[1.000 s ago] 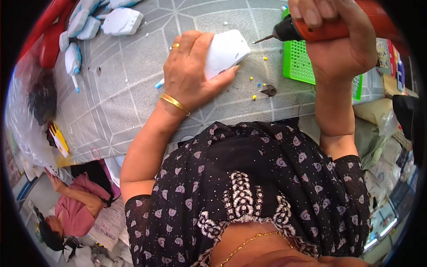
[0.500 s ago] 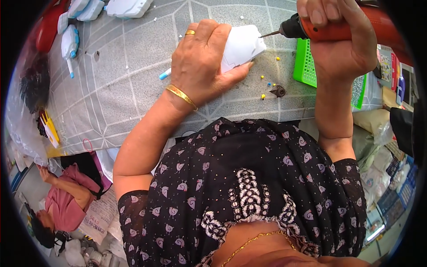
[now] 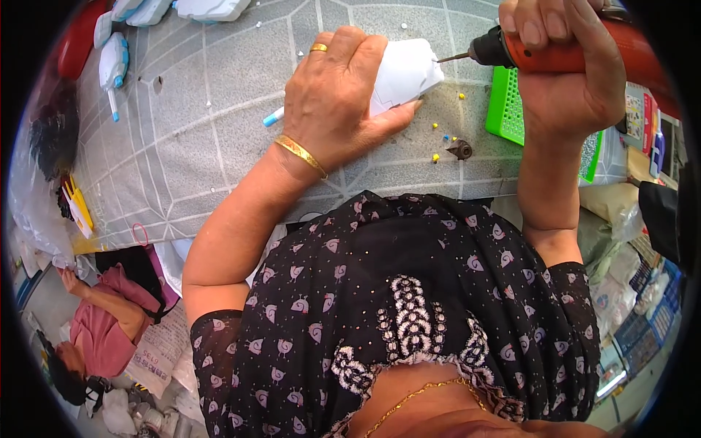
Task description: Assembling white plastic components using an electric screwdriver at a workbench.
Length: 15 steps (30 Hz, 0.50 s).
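My left hand (image 3: 328, 95) is wrapped over a white plastic housing (image 3: 404, 73) and holds it against the table; a blue-tipped white stem (image 3: 274, 117) sticks out on its left side. My right hand (image 3: 569, 80) grips a red electric screwdriver (image 3: 624, 55) with a black chuck, lying sideways. Its thin bit (image 3: 454, 57) points left and meets the right end of the housing; whether it sits in a screw I cannot tell. A small dark brown part (image 3: 460, 150) and several tiny yellow and blue bits lie on the table just below.
A green perforated tray (image 3: 505, 109) stands under my right wrist. More white and blue housings (image 3: 213, 7) lie at the far left, one with a stem (image 3: 113, 64). Yellow-handled tools (image 3: 78, 204) rest at the left table edge. Another person (image 3: 109, 321) sits at lower left.
Both hands, the housing and the screwdriver have shifted slightly to the right together. The bit still reaches the housing's right end.
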Motion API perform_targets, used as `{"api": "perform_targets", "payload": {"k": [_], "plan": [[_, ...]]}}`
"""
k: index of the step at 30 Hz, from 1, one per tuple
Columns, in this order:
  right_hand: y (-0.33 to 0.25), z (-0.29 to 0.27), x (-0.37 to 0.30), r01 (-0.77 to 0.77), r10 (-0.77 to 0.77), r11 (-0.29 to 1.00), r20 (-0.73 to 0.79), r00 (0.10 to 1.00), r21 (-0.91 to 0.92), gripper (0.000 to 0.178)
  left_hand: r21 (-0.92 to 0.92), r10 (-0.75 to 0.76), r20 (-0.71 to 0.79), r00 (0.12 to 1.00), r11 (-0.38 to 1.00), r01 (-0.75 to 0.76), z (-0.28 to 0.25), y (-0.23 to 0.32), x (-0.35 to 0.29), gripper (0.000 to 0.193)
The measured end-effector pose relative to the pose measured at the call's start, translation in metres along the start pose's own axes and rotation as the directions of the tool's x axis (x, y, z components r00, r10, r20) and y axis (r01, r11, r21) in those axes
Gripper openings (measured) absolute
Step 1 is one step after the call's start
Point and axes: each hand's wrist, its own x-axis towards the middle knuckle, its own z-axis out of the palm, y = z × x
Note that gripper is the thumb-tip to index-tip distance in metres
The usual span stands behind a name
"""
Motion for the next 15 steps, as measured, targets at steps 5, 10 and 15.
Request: {"api": "perform_targets", "payload": {"k": [5,10,15], "plan": [[0.002,0.0,0.002,0.002,-0.002,1.0,0.001,1.0,0.001,0.018,-0.007,-0.004,0.0,1.0,1.0,0.004,0.0,0.0,0.001,0.061],[0.005,0.001,0.004,-0.031,0.031,0.999,-0.003,1.0,0.01,0.017,-0.029,-0.041,0.012,0.999,0.999,0.041,0.0,0.002,0.001,0.066],[0.012,-0.006,0.005,-0.05,0.049,0.998,0.046,0.998,0.028,0.013,-0.005,-0.034,0.018,0.999,0.999,0.034,0.0,0.004,0.001,0.065]]}}
